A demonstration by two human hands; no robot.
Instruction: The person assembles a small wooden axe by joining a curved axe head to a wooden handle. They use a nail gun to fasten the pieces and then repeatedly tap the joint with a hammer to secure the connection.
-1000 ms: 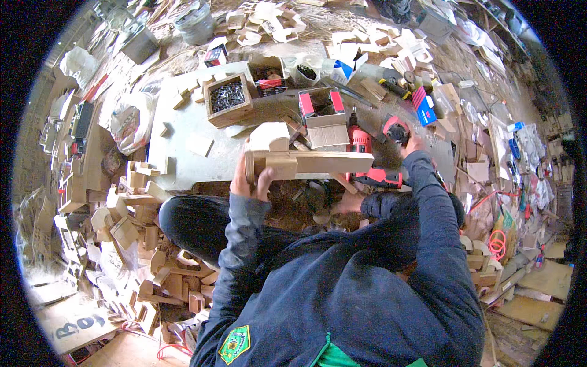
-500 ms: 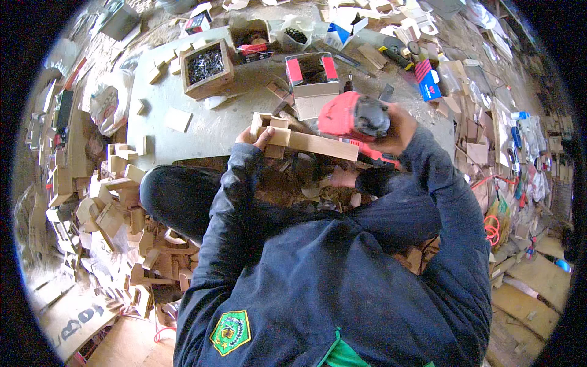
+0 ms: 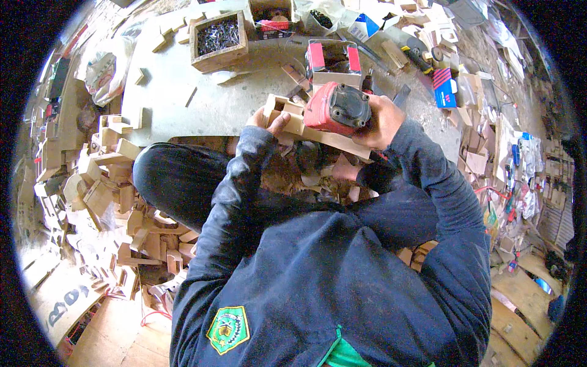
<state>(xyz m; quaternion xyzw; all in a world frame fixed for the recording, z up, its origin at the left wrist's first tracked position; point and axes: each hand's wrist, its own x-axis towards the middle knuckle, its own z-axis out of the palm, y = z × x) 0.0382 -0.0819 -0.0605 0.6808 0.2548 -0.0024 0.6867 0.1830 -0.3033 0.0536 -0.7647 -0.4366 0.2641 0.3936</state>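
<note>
My left hand (image 3: pixel 269 122) is closed around the left end of a pale wooden piece (image 3: pixel 293 120), a small open box shape joined to a long flat strip. The strip reaches to the right, partly hidden under the tool. In my right hand (image 3: pixel 386 122) is a red nail gun (image 3: pixel 333 110) with a black bolted cap facing up. The nail gun sits over the wooden piece, right of my left hand; its nose is hidden, so I cannot tell whether it touches the wood.
A grey table (image 3: pixel 165 116) lies ahead, with a wooden box of dark screws or nails (image 3: pixel 218 38), an open carton with red sides (image 3: pixel 333 60) and an angle grinder (image 3: pixel 419 56). A blue box (image 3: pixel 444 88) stands right. Wooden pieces (image 3: pixel 110 177) pile up at left.
The nail gun has moved left and is now over the wooden piece, nearer my left hand. My left hand keeps its hold on the wood. The whole view has shifted slightly.
</note>
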